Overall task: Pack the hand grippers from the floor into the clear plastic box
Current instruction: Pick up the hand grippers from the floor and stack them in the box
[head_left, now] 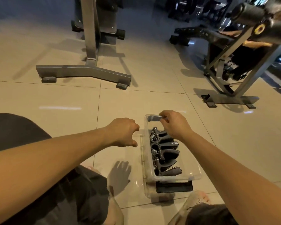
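The clear plastic box [196,173] stands on the tiled floor in front of me, and several black hand grippers [165,153] with springs are packed in a row inside it. My right hand [173,125] reaches over the far end, its fingertips pinched on the grey latch [153,118] there. My left hand [122,133] hovers just left of the box with fingers curled and thumb apart, holding nothing I can make out. A clear lid edge [142,153] seems to run along the box's left side. No hand grippers lie loose on the floor.
A black latch [173,187] lies folded down at the box's near end. A grey machine base [83,73] stands ahead on the left and another machine frame [230,99] on the right. My knees in dark shorts [75,197] are at the lower left.
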